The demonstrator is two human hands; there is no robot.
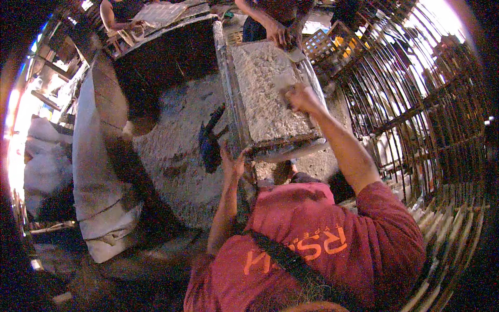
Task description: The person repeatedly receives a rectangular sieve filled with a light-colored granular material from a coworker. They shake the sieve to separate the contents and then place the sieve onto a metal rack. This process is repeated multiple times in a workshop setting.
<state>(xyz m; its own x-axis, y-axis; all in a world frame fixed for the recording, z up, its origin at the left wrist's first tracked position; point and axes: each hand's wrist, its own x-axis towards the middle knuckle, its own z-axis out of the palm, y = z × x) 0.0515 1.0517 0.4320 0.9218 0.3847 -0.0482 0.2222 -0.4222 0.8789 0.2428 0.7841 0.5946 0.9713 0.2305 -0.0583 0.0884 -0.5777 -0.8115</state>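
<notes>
Pale, crumbly material (pixel 265 89) fills a shallow rectangular tray with a raised rim (pixel 286 143). Over the tray's right side is my right hand (pixel 299 99), blurred and with curled fingers; a pale, flat thing seems to be at its fingertips, too blurred to name. My left hand (pixel 234 160) is at the tray's near left corner, its thumb and fingers spread around the edge there; whether it grips is unclear. Just left of it, a dark object (pixel 210 148) with a narrow upper part lies on a wide spread of pale, loose material (pixel 179 128).
A co-worker's hands (pixel 284 35) are at the tray's far end, by a flat piece. Another person's arm (pixel 113 19) shows at the far left, near a pale board. A slatted wall (pixel 405 105) stands right. A large whitish sheet (pixel 91 163) hangs left.
</notes>
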